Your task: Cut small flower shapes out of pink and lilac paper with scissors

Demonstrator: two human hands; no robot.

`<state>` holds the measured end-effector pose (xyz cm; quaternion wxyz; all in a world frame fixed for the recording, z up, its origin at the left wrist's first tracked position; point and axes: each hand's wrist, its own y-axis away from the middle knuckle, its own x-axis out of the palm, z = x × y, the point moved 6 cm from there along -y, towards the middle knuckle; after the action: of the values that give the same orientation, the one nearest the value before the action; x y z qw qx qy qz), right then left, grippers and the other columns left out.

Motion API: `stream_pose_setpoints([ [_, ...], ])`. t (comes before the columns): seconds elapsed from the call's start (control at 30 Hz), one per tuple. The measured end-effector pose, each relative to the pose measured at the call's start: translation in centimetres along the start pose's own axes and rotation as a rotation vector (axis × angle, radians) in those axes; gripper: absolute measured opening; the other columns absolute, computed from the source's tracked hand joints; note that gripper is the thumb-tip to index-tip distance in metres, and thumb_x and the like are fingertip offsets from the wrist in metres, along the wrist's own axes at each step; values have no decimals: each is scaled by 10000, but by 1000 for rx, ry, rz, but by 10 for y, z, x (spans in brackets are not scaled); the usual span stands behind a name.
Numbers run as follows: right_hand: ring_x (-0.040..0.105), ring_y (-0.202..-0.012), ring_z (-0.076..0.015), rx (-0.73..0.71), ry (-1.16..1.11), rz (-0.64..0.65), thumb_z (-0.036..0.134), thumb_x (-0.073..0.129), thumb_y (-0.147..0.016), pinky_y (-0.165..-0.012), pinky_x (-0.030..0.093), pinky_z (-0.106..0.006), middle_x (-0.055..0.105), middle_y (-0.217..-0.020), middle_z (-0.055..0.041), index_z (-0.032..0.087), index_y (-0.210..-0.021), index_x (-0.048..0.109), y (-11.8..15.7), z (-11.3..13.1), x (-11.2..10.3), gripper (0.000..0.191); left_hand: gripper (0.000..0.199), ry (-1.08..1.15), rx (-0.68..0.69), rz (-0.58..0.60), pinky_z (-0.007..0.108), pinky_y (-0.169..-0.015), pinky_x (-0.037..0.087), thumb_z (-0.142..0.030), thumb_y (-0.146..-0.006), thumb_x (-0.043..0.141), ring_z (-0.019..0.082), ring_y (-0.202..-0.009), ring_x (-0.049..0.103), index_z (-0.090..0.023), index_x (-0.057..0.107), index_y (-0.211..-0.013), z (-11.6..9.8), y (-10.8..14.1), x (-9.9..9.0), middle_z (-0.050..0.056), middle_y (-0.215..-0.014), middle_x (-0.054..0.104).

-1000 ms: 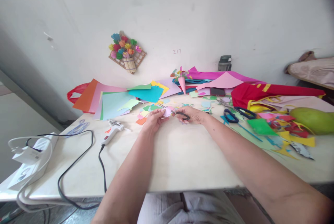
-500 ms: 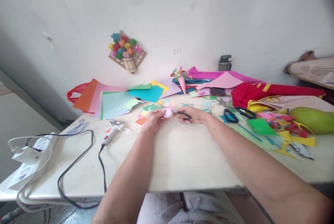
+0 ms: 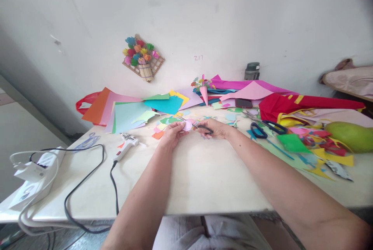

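Observation:
Between the fingertips of my left hand point(image 3: 173, 133) is a small round piece of pale purple paper point(image 3: 188, 125). My right hand point(image 3: 217, 128) is closed around the black handles of a pair of scissors point(image 3: 206, 128). The blades point left and lie against the paper piece; whether they are open or closed is hard to make out. Small coloured paper scraps point(image 3: 167, 121) lie on the table just beyond both hands.
A hot glue gun point(image 3: 125, 150) and its cord lie left, near a power strip point(image 3: 43, 176). Coloured paper sheets point(image 3: 128, 114) spread along the back. At right are larger scissors point(image 3: 272, 126), scraps, red fabric point(image 3: 291, 106) and a green fruit point(image 3: 348, 135).
The view has shifted very slightly. Both hands, the paper piece and the scissors stay in nearly the same place.

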<state>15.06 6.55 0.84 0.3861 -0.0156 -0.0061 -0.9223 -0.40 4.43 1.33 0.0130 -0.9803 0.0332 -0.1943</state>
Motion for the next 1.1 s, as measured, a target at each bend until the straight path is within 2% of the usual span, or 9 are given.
stream_pose_setpoints([
  [0.23,324,-361,-36,15,38,-51,211,669,-730,-349,236,-185,464,-495,60,138,-749,597,3,5,4,104,329,-8,15,-1,226,-597,557,-308,-534,913,120,-637,632,-130,669,-664,0,-1,-2,31,-714,698],
  [0.4,306,-355,-30,5,77,-60,195,677,-716,-353,232,-188,447,-484,69,132,-711,586,4,7,6,111,368,-10,22,-6,229,-598,556,-330,-493,927,116,-633,623,-128,660,-646,-1,0,-1,26,-696,686],
  [0.77,320,-360,-29,10,117,-89,191,675,-732,-359,235,-186,447,-487,66,127,-707,586,5,10,7,113,354,-9,34,-47,261,-613,554,-316,-522,911,128,-651,614,-130,640,-655,-2,-1,-3,23,-695,665],
  [1.1,366,-353,-41,67,130,-104,222,653,-769,-344,254,-176,503,-473,37,133,-693,567,9,9,5,145,350,-17,60,-23,266,-593,567,-306,-554,901,113,-619,594,-132,636,-700,-1,-2,-3,11,-691,650],
])
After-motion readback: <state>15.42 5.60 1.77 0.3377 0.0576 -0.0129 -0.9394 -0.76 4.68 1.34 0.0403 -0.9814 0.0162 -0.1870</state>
